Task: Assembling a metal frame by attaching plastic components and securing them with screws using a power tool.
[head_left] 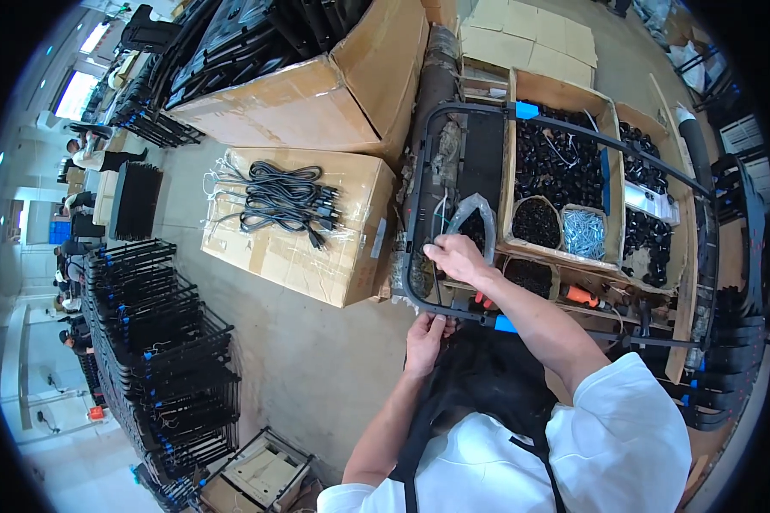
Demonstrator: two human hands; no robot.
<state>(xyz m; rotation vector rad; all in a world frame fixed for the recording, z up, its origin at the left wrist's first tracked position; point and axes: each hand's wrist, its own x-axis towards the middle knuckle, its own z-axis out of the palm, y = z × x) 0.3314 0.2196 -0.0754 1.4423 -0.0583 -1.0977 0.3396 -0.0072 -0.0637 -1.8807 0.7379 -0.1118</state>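
A large black tubular frame [417, 184] with rounded corners and blue clips lies across the workbench. My left hand [423, 344] is closed at its near left edge, thumb and fingers gripping the tube. Above it, inside the frame, my right hand [458, 257] is closed in a pinch. A thin dark cord [438, 286] runs from its fingers down toward my left hand; whether it is stiff or flexible, I cannot tell. Thin white and green wires [442, 209] show just beyond my right hand, beside a clear plastic bag [473, 208].
Wooden bins [616, 96] under the frame hold black plastic parts and silver screws [583, 234]. An orange-handled tool [578, 295] lies nearby. To the left, coiled black power cables [287, 197] lie on a cardboard box [359, 248]. Stacked black frames [167, 350] and several people stand farther left.
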